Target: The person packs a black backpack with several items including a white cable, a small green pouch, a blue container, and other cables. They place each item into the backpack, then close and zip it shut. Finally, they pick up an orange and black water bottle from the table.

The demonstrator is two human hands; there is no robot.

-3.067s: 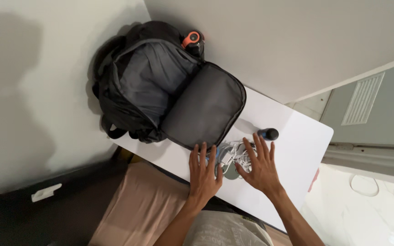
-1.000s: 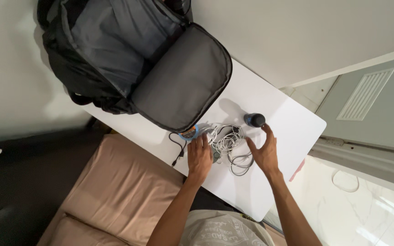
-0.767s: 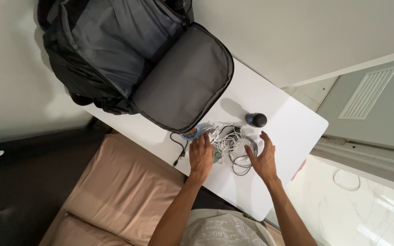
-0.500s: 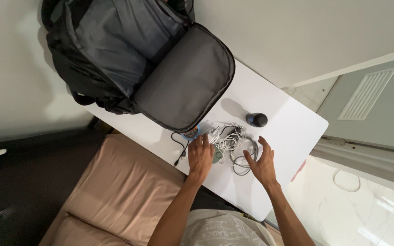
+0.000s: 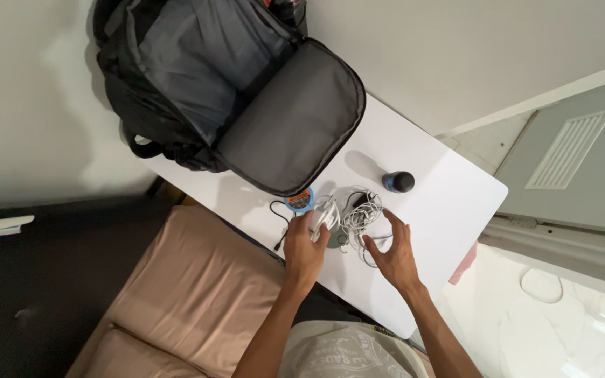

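Head view, looking down. We note first the black backpack (image 5: 204,91), filling the upper left of the frame, unzipped, its grey flap (image 5: 295,119) folded down onto the white worktop (image 5: 442,210). Lower left lies a tan cushion (image 5: 190,294), just beside the worktop's near edge.

At the frame's centre sits a tangle of white cables (image 5: 358,213), just below the flap's lower rim. A small round blue-rimmed object (image 5: 300,200) lies at its left, half under the flap; a thin black cable (image 5: 278,224) trails from there toward the near edge. A dark cylindrical bottle (image 5: 398,181) stands upright to the upper right of the tangle, apart from both hands.

The left hand (image 5: 304,245) has its grip closed on a white charger piece (image 5: 323,215) at the tangle's left side. The right hand (image 5: 392,253) is spread, fingers loosely curled, fingertips at the lower right loops; we cannot tell whether they touch.

Key relation: the tangle lies directly ahead of both hands, between them and the flap, its loops running left to right across the frame. The left hand is already in it; the right hand is just beside it.
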